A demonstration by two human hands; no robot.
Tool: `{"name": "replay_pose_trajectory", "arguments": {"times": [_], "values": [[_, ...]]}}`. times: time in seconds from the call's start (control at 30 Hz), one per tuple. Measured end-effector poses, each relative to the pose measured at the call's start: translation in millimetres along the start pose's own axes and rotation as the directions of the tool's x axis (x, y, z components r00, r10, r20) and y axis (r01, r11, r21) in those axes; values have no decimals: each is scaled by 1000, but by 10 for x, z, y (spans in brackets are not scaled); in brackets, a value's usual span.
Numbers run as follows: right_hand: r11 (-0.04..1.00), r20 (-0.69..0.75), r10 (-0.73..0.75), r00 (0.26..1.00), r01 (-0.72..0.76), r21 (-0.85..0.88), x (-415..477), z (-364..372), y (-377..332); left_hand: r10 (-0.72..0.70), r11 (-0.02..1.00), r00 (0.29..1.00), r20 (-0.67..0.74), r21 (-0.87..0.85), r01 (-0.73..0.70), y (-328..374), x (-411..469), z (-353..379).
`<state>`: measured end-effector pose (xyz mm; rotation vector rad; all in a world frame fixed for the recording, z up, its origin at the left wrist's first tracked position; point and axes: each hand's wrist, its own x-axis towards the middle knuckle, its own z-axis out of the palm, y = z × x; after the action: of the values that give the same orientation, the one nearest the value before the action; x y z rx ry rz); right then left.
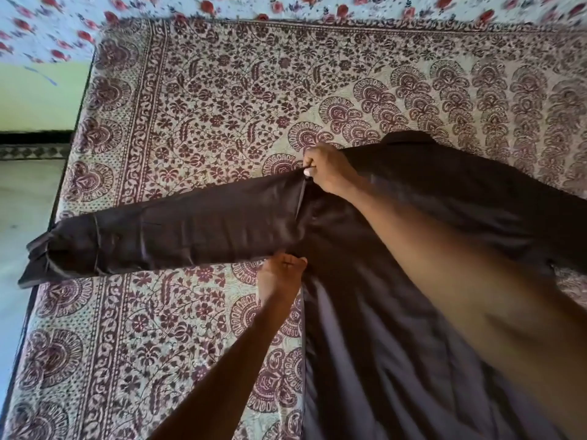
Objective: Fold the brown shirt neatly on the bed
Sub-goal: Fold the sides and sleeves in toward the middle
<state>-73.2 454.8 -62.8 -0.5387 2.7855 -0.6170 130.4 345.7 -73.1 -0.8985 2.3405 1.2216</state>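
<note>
The brown shirt lies spread flat on the bed, collar at the far end, body running toward me. Its left sleeve stretches straight out to the left, with the cuff hanging over the bed's left edge. My right hand pinches the shoulder seam where the sleeve meets the body. My left hand grips the fabric at the underarm, just below the sleeve. My right forearm crosses over the shirt's body and hides part of it.
The bed is covered by a beige sheet with a maroon floral print and a patterned border. A white cloth with red flowers lies along the far end. The floor and a green wall show past the left edge.
</note>
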Motion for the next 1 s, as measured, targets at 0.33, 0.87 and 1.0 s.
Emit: {"name": "replay_pose_trajectory", "arguments": {"times": [0.33,0.87,1.0], "values": [[996,-29,64,998,-62,60,-550,-842,1190,148,985,978,144,-106,-133,608,-664,766],[803,-237,567,789,-466,372,-1962,-340,1348,163,974,915,370,85,-208,185,-923,1257],[610,96,715,693,-684,399,-3008,173,853,166,952,907,388,179,-251,-152,-1178,1058]]}}
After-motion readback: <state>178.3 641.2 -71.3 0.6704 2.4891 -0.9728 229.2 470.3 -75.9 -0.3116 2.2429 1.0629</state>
